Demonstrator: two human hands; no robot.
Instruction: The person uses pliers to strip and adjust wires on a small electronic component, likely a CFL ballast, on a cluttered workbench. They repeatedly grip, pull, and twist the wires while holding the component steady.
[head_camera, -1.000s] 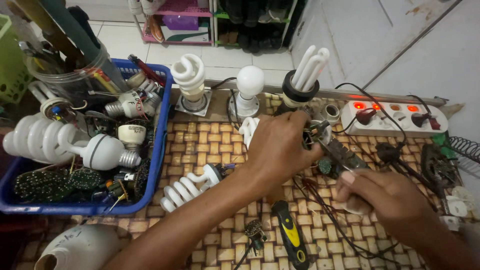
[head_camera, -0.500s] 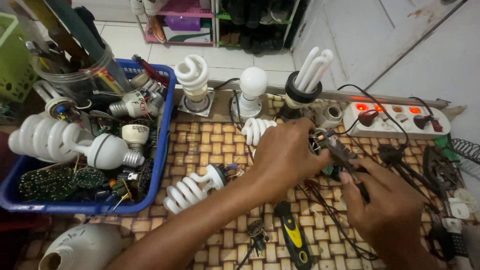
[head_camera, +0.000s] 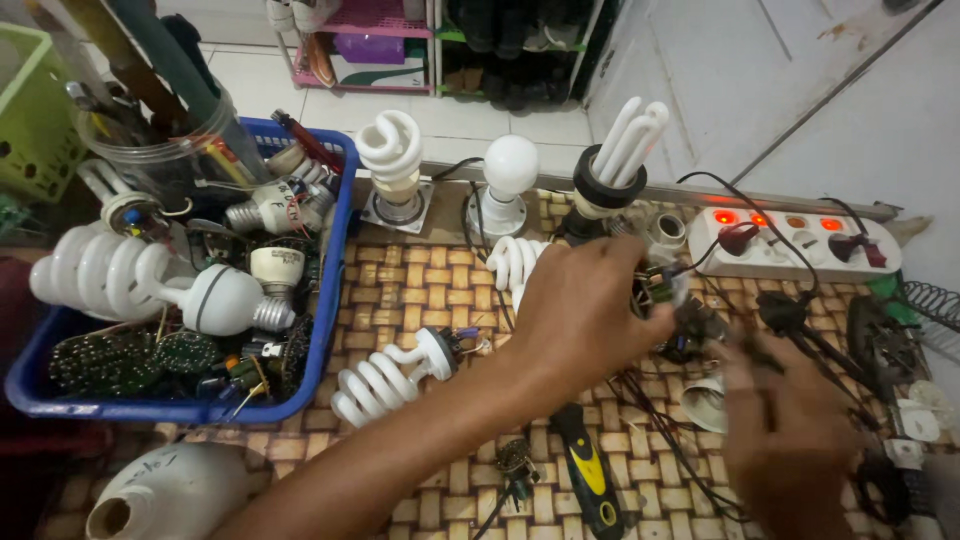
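Home repair bench, bulbs (head_camera: 392, 150), power strip (head_camera: 800, 245)

The surface (head_camera: 420, 290) shows a woven check of tan and brown. At the left of the frame a blue basket (head_camera: 335, 260) holds white spiral bulbs (head_camera: 95, 275) and green circuit boards (head_camera: 120, 360). A white power strip (head_camera: 800, 250) at the upper right glows with red-orange switches. A black and yellow tool handle (head_camera: 590, 475) lies at the bottom centre, and a lime green crate (head_camera: 35, 120) fills the upper left corner.
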